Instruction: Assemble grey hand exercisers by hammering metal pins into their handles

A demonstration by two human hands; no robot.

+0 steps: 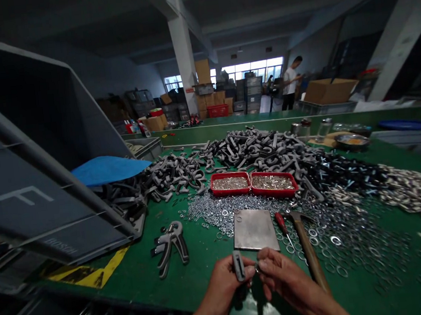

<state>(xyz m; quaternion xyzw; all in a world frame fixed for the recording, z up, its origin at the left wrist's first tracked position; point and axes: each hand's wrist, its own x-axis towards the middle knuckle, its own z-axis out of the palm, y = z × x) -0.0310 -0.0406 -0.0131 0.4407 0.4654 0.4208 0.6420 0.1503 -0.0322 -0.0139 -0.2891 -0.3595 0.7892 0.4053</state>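
My left hand is closed around a grey slotted clamp part, held upright near the front edge of the bench. Right beside it, the thumb and fingers of my right hand pinch a small metal piece, too small to name, against the left fingertips. Just beyond my hands lies a square steel plate with a ring or two on its far left corner. To its right are a red-handled screwdriver and a wooden-handled hammer. An assembled spring clamp rests on the left.
Two red trays of tiny metal parts sit beyond the plate. Grey clamp parts are heaped behind them. Loose rings and metal pins spread rightward. A tilted grey crate stands left. A person stands in the background.
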